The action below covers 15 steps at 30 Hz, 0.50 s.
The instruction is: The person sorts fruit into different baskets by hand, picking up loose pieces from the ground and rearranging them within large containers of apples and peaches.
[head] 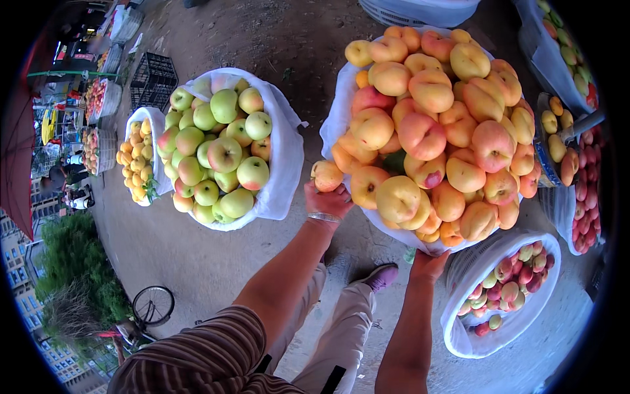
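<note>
Before me stands a large basket with a white cloth liner [339,106], heaped high with yellow-orange peaches or large apricots [433,118]. My left hand [329,201], with a metal bracelet at the wrist, is at the basket's left edge. One blemished orange fruit [327,176] sits in its curled grip, apart from the heap. The fingers on its other side reach to the liner, and their tips are partly hidden. Low on the near side, my right hand [429,265] grasps the lined rim from below; the overhang hides its fingertips.
Left stands a lined basket of green-red apples [224,152], with a smaller basket of yellow fruit [137,160] and a black crate [153,81] beyond. A basket of red-green fruit [509,288] stands close right. More produce baskets line the far right. A bicycle wheel [153,306] shows lower left.
</note>
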Each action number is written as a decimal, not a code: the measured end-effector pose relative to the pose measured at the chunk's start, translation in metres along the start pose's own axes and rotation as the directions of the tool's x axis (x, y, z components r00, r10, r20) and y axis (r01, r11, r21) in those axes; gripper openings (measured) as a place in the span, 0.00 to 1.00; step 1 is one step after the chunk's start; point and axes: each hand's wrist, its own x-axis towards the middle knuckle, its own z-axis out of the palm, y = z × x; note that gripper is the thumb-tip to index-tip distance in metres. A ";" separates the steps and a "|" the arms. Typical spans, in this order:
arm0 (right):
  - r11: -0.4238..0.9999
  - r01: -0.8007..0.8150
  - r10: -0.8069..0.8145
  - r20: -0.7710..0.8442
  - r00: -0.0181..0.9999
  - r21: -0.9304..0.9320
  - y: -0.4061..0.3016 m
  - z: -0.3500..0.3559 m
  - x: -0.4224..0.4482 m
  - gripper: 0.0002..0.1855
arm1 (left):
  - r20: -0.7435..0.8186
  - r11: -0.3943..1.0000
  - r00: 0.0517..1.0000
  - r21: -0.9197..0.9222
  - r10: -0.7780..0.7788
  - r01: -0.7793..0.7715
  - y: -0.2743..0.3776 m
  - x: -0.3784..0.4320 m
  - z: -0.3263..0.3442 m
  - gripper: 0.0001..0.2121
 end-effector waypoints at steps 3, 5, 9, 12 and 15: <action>0.997 -0.070 0.070 -0.002 0.998 0.018 0.001 0.005 0.001 0.34 | -0.036 0.998 0.999 -0.060 -0.016 0.013 0.013 0.002 -0.018 0.32; 0.998 -0.058 0.058 -0.020 0.998 0.001 -0.002 0.000 0.006 0.34 | -0.070 0.999 0.997 -0.015 -0.037 0.036 0.016 -0.002 -0.018 0.31; 0.995 -0.088 0.085 -0.064 0.994 -0.048 -0.001 0.007 0.006 0.33 | -0.071 0.994 0.996 0.085 -0.060 0.066 0.039 -0.031 -0.029 0.32; 0.993 -0.109 0.105 -0.085 0.991 -0.037 -0.014 -0.017 0.007 0.32 | -0.017 0.965 0.987 0.210 -0.157 0.157 0.051 -0.071 -0.041 0.33; 0.954 -0.219 0.138 -0.346 0.928 -0.207 -0.020 -0.037 -0.030 0.35 | -0.085 0.910 0.941 0.237 -0.328 0.339 0.077 -0.130 -0.058 0.31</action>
